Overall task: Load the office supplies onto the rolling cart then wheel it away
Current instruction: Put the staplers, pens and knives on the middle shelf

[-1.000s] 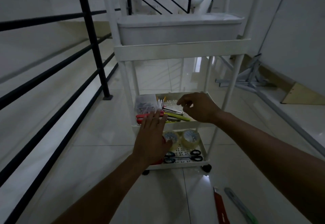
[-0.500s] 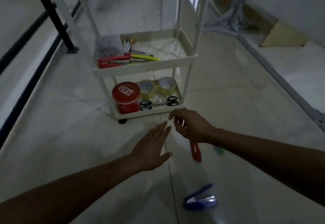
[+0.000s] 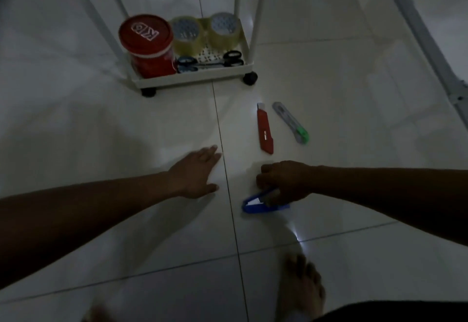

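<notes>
Both hands dropped to the floor tiles: right hand (image 3: 281, 182) curls round the blue stapler (image 3: 255, 206), left hand (image 3: 197, 175) lies flat, fingers straight. Rolling cart (image 3: 192, 81) bottom shelf holds red canister (image 3: 149, 45), tape rolls (image 3: 187, 33), scissors (image 3: 210, 61). Unloaded: stapler, red utility knife (image 3: 264, 132), green-ended utility knife (image 3: 291, 121); wheeling pending.

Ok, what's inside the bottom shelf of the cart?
A red tub, a clear tape roll, a second tape roll, blue scissors and black scissors. The tub is closed, so what's in it is hidden.
</notes>
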